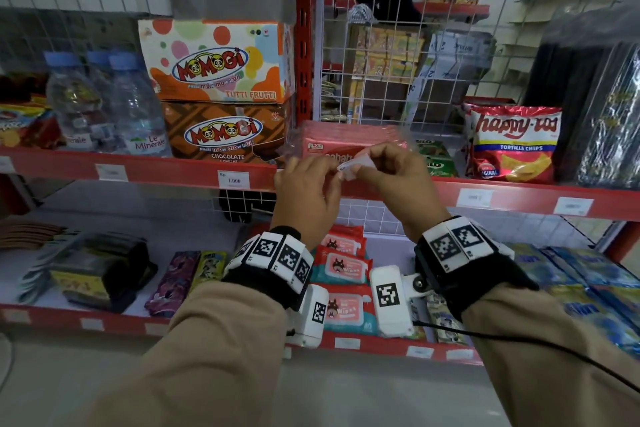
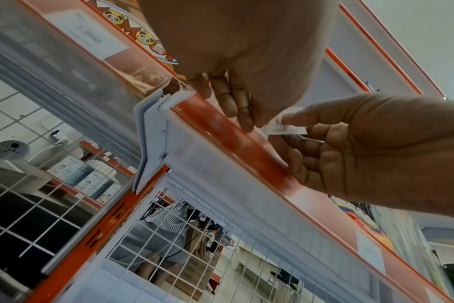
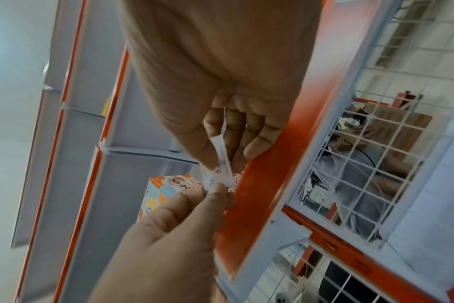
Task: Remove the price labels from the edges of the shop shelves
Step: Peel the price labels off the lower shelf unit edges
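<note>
Dim, soft, motion-blurred, edges bowed

Price label [image 1: 351, 168] thin white paper, matt; shelf edge [image 1: 166, 172] glossy red strip; backing white wire mesh [image 1: 398, 45].

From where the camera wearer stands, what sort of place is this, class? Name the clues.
Most likely a small grocery or convenience shop. Red-edged shelves carry packaged goods: Momogi snack boxes, water bottles, tortilla chips. Printed price labels line the shelf edges, and both hands hold one label.
</note>
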Motion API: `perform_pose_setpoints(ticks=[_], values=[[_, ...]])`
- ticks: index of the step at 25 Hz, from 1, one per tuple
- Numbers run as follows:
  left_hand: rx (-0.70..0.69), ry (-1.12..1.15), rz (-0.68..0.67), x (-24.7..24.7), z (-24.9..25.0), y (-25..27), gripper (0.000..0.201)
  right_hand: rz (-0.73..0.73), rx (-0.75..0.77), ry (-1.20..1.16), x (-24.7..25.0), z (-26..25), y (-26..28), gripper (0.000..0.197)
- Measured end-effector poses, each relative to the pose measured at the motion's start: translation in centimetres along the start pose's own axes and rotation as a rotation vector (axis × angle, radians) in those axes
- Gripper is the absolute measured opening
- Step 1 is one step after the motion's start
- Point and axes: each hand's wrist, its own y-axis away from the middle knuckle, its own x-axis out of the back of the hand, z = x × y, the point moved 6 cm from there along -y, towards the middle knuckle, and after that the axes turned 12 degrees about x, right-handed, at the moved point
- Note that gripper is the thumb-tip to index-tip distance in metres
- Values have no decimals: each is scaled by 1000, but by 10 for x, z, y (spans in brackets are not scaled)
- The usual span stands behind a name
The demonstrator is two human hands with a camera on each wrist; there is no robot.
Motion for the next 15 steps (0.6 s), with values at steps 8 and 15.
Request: perform_pose_setpoints(ticks=[8,15], values=[[-28,-108,33,9,6,1,5,18,272,494,29,-15,-4,3],[-31,-104,-12,10,4,-2,27,-15,306,576,21,-6,-3,8]])
